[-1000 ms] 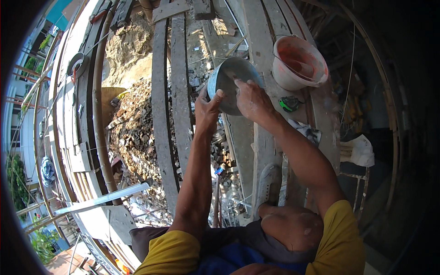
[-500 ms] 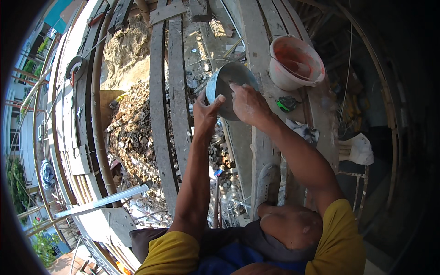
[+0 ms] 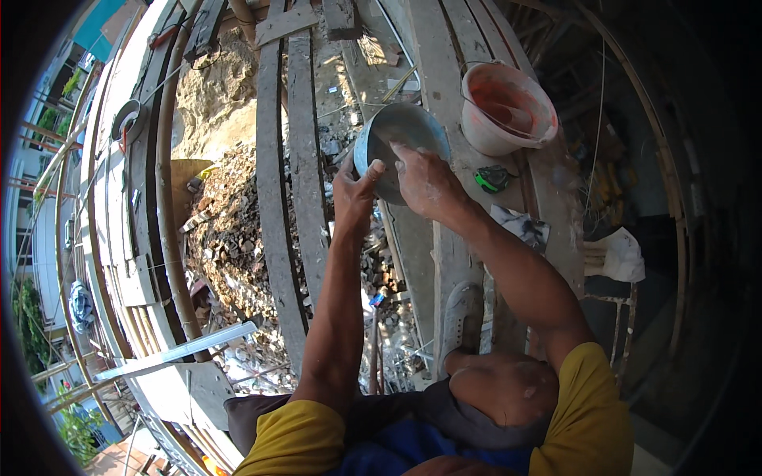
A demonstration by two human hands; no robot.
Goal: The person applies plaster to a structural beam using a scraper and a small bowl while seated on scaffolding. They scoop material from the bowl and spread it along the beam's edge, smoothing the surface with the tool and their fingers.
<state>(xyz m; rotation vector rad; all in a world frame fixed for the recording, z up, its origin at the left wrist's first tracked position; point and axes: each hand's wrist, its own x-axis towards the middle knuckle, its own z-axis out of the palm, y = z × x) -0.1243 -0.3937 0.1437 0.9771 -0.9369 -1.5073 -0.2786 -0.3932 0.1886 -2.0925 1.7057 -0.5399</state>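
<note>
My left hand (image 3: 354,190) grips the left rim of a round bowl (image 3: 417,123), blue on the outside and grey inside, with the thumb lying over its edge. The bowl is tilted and held up above the planks. Over the bowl's inside is my right hand (image 3: 429,182), its whitish, dusty fingers partly stretched out and apart toward the inner wall. No tool shows in it, though its lower fingers are partly hidden. A white bucket (image 3: 492,135) with reddish stains inside stands to the right of the bowl, and a green-and-black tape measure (image 3: 493,179) lies below it.
Wooden planks (image 3: 274,182) run lengthwise, with gaps over rubble (image 3: 226,230) below. A bamboo pole (image 3: 166,159) and a metal bar (image 3: 182,349) are on the left. A pale cloth or glove (image 3: 623,255) hangs at the right, near a metal frame (image 3: 623,325).
My right hand has shifted slightly left and down along the bowl's inside. The bowl has tilted a little, showing more of its inner far wall. My left hand keeps its hold.
</note>
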